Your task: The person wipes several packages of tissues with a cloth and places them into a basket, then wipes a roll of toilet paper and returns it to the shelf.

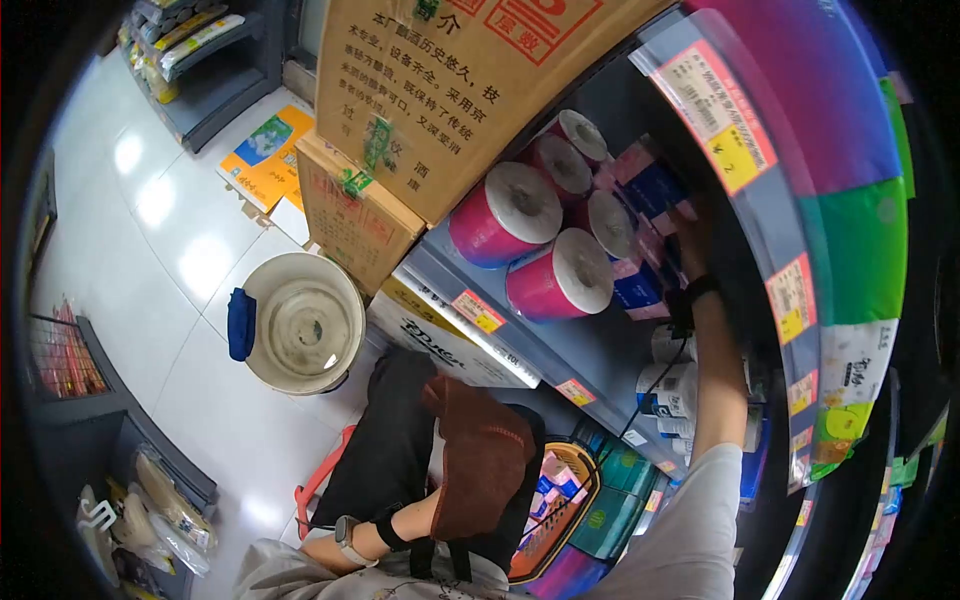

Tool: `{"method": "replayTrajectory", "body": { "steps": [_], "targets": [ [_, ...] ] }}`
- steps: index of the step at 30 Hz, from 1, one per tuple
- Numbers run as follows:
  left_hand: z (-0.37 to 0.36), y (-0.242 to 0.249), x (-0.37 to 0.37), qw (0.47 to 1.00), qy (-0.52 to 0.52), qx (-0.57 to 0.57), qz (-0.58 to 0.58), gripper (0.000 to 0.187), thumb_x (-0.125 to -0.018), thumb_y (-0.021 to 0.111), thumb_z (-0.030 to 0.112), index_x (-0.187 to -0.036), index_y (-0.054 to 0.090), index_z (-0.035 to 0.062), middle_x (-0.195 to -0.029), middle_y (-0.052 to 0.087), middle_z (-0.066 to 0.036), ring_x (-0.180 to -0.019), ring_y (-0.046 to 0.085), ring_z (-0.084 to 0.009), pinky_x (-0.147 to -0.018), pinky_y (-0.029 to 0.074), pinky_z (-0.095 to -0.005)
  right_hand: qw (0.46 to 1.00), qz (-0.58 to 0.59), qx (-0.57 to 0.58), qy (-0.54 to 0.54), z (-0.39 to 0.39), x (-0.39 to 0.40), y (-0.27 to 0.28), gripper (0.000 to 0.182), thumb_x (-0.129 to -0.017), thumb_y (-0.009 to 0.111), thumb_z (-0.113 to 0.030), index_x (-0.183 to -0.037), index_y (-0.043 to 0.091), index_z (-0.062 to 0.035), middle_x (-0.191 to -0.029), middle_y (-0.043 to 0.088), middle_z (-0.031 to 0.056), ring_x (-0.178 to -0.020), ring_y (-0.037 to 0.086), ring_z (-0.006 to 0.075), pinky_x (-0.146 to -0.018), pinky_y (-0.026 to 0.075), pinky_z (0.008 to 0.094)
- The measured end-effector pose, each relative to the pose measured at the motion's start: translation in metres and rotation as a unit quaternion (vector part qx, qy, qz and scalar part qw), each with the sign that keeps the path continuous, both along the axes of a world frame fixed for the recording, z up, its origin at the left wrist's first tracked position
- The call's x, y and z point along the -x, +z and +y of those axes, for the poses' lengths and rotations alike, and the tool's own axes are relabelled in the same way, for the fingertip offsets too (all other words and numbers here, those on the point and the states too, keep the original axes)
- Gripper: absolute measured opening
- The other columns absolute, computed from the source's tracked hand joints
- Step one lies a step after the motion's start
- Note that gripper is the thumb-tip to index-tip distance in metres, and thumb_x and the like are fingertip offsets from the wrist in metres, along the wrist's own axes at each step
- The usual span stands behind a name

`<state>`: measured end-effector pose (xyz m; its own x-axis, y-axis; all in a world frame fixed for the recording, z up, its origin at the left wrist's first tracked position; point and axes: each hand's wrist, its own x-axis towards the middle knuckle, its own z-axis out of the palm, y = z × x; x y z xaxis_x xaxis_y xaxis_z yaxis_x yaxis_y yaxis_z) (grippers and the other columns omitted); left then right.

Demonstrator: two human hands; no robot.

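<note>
My right hand (690, 240) reaches deep into the shelf, a dark band on its wrist. Its fingers, dim and partly hidden, are closed at the edge of a pink-and-blue tissue pack (650, 190). More such packs lie just below, beside several pink-wrapped paper rolls (510, 215) standing on end. A brown cloth (485, 450) hangs over my left hand, in front of my dark trousers. That hand's fingers are hidden under the cloth, which it appears to grip. Further pink-and-blue packs fill part of an orange basket (555, 535) low beside me.
Cardboard cartons (400, 110) are stacked left of the shelf (430, 270). A whitish bucket (305, 320) with a blue cloth (241, 323) over its rim stands on the tiled floor. Price tags line the upper shelf edge (715, 110), close above my right arm. White rolls (670, 390) stand nearby.
</note>
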<state>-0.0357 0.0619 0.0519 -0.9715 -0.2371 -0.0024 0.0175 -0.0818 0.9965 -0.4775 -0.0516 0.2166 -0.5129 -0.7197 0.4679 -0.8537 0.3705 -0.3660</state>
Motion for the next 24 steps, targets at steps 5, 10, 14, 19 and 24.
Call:
{"method": "replayTrajectory", "body": {
  "steps": [5,10,14,19,24],
  "targets": [
    [-0.005,-0.003,0.008,1.000,-0.012,-0.009,-0.013,0.048,-0.069,0.060,0.018,-0.111,0.041,0.0044,-0.094,0.052,-0.009,-0.079,0.050,-0.0172,-0.070,0.041,-0.0297,0.994,-0.106,-0.017,0.034,-0.017,0.071,-0.047,0.055,-0.073,0.058,-0.010,-0.122,0.032,-0.0036,-0.119,0.040,0.0139,-0.101,0.046,0.0248,-0.070,0.047,0.0286],
    [-0.006,-0.002,0.007,1.000,-0.020,-0.015,-0.019,0.048,-0.069,0.059,0.018,-0.111,0.040,0.0046,-0.094,0.052,-0.010,-0.080,0.050,-0.0176,-0.071,0.041,-0.0299,0.982,-0.182,0.025,-0.037,-0.022,-0.011,-0.012,0.052,-0.069,0.062,-0.011,-0.116,0.041,-0.0032,-0.113,0.046,0.0143,-0.095,0.050,0.0241,-0.077,0.044,0.0320],
    [-0.009,0.000,0.004,0.999,-0.022,-0.009,-0.024,0.048,-0.070,0.058,0.018,-0.112,0.040,0.0048,-0.095,0.052,-0.010,-0.081,0.050,-0.0179,-0.071,0.040,-0.0300,0.999,-0.026,0.031,-0.018,-0.019,0.001,-0.018,0.052,-0.068,0.063,-0.016,-0.114,0.043,-0.0033,-0.110,0.050,0.0150,-0.093,0.052,0.0252,-0.079,0.042,0.0337],
    [-0.007,0.000,0.002,0.999,-0.023,0.001,-0.025,0.047,-0.071,0.058,0.017,-0.113,0.040,0.0050,-0.096,0.052,-0.010,-0.082,0.051,-0.0182,-0.072,0.040,-0.0302,0.987,0.114,-0.090,-0.074,-0.011,-0.001,0.000,0.052,-0.068,0.063,-0.026,-0.112,0.045,-0.0047,-0.104,0.053,0.0161,-0.092,0.053,0.0266,-0.078,0.042,0.0335],
    [-0.003,0.002,-0.004,0.999,-0.024,0.020,-0.027,0.047,-0.071,0.057,0.017,-0.113,0.039,0.0051,-0.096,0.051,-0.011,-0.083,0.051,-0.0186,-0.073,0.040,-0.0304,0.991,-0.131,-0.030,0.022,0.010,0.046,-0.022,0.042,-0.073,0.057,-0.032,-0.103,0.052,-0.0030,-0.092,0.057,0.0144,-0.085,0.054,0.0256,-0.075,0.042,0.0345]
  ]
}}
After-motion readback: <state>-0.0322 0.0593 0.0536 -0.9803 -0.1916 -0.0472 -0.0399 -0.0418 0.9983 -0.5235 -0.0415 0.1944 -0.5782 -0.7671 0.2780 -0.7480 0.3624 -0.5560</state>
